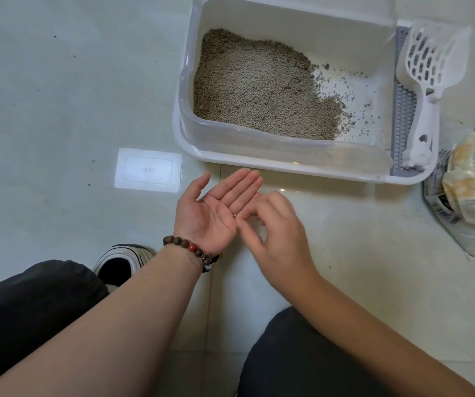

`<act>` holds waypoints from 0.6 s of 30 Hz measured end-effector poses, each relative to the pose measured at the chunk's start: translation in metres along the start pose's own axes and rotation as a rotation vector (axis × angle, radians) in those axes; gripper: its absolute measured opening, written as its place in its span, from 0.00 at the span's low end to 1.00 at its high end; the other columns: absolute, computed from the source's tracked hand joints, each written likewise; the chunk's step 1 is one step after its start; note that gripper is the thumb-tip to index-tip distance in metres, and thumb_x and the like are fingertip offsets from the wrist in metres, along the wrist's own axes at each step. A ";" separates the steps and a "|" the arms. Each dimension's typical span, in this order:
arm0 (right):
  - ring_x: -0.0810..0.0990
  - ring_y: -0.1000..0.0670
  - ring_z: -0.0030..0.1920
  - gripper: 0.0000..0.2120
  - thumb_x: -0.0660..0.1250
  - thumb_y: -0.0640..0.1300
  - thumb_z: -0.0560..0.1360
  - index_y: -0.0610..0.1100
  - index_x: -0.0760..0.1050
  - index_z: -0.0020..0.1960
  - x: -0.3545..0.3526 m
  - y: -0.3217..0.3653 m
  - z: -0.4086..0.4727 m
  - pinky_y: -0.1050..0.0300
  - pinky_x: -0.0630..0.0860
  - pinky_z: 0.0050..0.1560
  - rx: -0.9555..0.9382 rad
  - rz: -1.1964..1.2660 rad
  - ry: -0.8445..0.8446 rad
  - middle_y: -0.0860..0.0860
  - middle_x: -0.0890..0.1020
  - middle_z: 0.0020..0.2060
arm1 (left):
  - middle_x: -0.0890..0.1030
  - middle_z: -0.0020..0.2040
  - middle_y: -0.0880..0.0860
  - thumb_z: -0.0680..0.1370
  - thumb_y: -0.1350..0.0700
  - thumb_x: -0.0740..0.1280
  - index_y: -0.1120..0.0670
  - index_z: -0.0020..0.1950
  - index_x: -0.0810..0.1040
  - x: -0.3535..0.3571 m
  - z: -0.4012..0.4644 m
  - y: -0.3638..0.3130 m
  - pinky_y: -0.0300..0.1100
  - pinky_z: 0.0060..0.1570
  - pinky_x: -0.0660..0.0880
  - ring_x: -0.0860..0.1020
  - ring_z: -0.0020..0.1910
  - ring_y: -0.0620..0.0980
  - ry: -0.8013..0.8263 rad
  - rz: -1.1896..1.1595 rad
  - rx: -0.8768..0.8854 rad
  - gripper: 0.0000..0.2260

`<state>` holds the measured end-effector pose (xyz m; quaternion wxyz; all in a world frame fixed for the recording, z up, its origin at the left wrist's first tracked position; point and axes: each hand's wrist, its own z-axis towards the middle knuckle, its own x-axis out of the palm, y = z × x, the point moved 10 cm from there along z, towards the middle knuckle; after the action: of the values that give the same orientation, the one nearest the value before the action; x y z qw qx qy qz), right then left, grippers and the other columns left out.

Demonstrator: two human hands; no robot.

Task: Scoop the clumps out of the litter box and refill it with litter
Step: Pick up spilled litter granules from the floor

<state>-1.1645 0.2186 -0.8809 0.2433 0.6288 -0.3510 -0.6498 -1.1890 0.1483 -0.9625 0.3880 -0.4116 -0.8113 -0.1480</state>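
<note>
Left hand [216, 213]: held palm up, fingers spread flat, a few litter grains [219, 216] lying on the palm. Right hand [276, 227]: palm down, fingertips pinched at the left palm's edge; held grain cannot be told. Litter box [273, 157]: set on the floor just beyond both hands, scoop [428, 81] rested on its right rim

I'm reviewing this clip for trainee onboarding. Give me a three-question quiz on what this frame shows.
1. True or false: the scoop is held in the right hand.
2. The litter in the litter box is: A) spread evenly, B) piled toward the left side, C) gone entirely.
3. What lies on the open palm of the left hand?

Key
1. False: it rests on the box's right edge, over the grey grate.
2. B; the right part of the floor is nearly bare.
3. A few litter grains; the right hand's fingertips are at them.
</note>
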 end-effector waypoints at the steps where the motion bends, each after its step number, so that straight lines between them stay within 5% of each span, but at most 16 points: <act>1: 0.73 0.49 0.45 0.05 0.66 0.43 0.73 0.41 0.77 0.43 0.006 0.010 0.002 0.57 0.72 0.45 -0.026 -0.004 0.015 0.50 0.75 0.41 | 0.78 0.61 0.64 0.75 0.49 0.58 0.67 0.57 0.80 0.002 0.000 0.002 0.51 0.63 0.72 0.78 0.61 0.58 0.008 0.014 -0.011 0.24; 7: 0.74 0.49 0.45 0.05 0.66 0.43 0.74 0.42 0.78 0.45 0.006 0.010 0.004 0.56 0.72 0.45 -0.048 -0.028 -0.005 0.49 0.75 0.41 | 0.78 0.61 0.65 0.75 0.48 0.58 0.67 0.57 0.79 0.008 0.000 -0.003 0.53 0.61 0.73 0.78 0.60 0.59 0.039 0.016 0.000 0.25; 14: 0.75 0.53 0.42 0.03 0.65 0.40 0.75 0.45 0.77 0.47 -0.033 -0.104 -0.021 0.52 0.76 0.47 0.362 -0.074 -0.090 0.53 0.74 0.43 | 0.79 0.60 0.63 0.74 0.49 0.59 0.66 0.55 0.81 0.001 0.001 -0.010 0.54 0.61 0.73 0.79 0.60 0.58 0.000 0.012 0.029 0.23; 18: 0.74 0.53 0.44 0.04 0.67 0.40 0.74 0.44 0.77 0.49 -0.020 -0.129 -0.027 0.58 0.72 0.47 0.393 -0.167 0.015 0.54 0.73 0.44 | 0.79 0.60 0.63 0.74 0.49 0.60 0.66 0.54 0.81 -0.003 0.000 -0.009 0.54 0.61 0.73 0.79 0.59 0.58 -0.013 0.014 0.024 0.22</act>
<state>-1.1200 0.3119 -0.9657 0.0637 0.6958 -0.4160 -0.5821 -1.1954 0.1417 -0.9640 0.3888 -0.4135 -0.8125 -0.1329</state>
